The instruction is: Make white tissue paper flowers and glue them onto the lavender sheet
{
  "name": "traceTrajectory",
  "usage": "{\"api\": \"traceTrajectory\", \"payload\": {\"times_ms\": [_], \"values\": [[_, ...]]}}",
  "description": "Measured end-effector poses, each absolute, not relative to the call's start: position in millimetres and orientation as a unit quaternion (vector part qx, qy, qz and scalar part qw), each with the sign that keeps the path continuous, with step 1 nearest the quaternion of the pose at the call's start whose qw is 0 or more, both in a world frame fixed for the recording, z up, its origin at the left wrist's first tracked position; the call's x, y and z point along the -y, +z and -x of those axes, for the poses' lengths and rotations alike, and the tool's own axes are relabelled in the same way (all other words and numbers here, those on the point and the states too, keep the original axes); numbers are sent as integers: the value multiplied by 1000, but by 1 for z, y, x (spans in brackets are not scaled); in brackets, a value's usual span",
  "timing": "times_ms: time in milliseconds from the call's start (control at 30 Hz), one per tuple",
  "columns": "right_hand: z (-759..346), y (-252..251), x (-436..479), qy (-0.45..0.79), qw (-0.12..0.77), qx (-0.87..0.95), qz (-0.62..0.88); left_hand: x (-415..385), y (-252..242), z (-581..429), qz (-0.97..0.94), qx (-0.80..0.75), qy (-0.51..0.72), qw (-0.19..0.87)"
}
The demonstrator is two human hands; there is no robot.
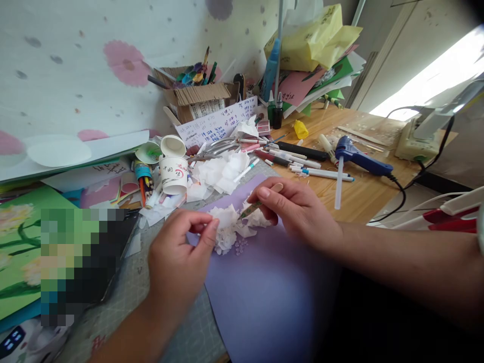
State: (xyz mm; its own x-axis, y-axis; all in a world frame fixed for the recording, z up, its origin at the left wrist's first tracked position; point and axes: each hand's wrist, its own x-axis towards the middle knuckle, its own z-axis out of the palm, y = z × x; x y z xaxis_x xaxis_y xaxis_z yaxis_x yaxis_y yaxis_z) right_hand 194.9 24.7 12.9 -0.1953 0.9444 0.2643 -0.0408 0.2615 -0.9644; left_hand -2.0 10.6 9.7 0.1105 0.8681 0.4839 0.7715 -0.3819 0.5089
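My left hand (185, 247) pinches a thin white paper piece (227, 218) between thumb and forefinger. In my right hand (289, 204) is a slim stick (254, 207) with a pale rounded end and a greenish, stained-looking pointed end. Its tip reaches the edge of the paper piece; I cannot tell whether they touch. Beneath my hands, ruffled white paper flowers (226, 241) lie on a lilac sheet (260, 292). Small clear beads or drops (241, 245) sit beside the flowers. Part of the right-hand flower is hidden by my fingers.
Loose white paper petals (219, 171) and paper cups (173, 175) lie behind my hands. A blue glue gun (363, 159) rests at the right, its cord running to a power strip (418, 141). Several pens (298, 159) are scattered nearby. A green flower picture (22, 237) lies left.
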Motion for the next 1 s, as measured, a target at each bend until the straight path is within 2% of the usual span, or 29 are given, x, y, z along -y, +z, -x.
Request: {"api": "traceTrajectory", "payload": {"times_ms": [100,167,367,567,1000], "values": [[-195,12,-24,458,552,593,364,-11,8,2,-762,-521,384,36],[-196,13,-23,454,548,604,358,-11,5,0,-815,-467,342,38],[-193,13,-26,439,418,691,393,-12,0,-4,-861,-446,238,58],[-187,10,-31,406,350,729,426,-13,0,-3,-860,-464,193,87],[-185,6,-37,383,296,747,456,-19,-3,-2,-870,-460,173,47]]}}
